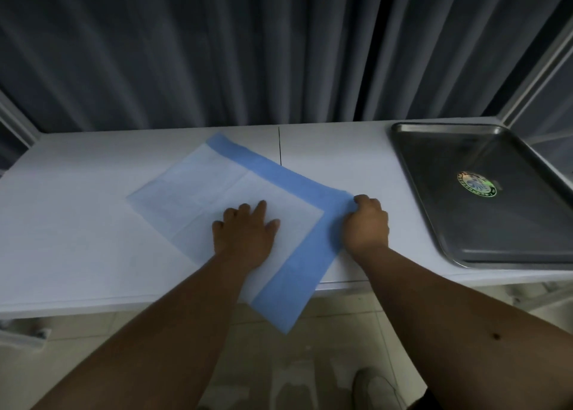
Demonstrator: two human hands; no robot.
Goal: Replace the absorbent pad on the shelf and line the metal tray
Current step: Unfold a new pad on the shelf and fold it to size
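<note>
I judged the job barely begun: my left hand (pixel 245 233) pressed flat on the absorbent pad (pixel 235 192), skewed over the shelf's (pixel 62 223) front edge, my right hand (pixel 366 223) pinched its blue border, and the metal tray (pixel 434 223) at the right end lay unlined.

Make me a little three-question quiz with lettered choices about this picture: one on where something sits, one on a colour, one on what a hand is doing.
1. Where is the metal tray on the shelf?
A. At the right end
B. At the left end
C. Under the pad

2. What colour is the border of the absorbent pad?
A. Green
B. Blue
C. Red

3. What is the right hand doing?
A. Lifting the tray
B. Hanging idle
C. Gripping the pad's corner

Answers:
1 A, the tray lies far right, apart from the pad.
2 B, a blue band runs along two edges.
3 C, its fingers curl on the blue corner while the left hand lies flat on the pad.
</note>
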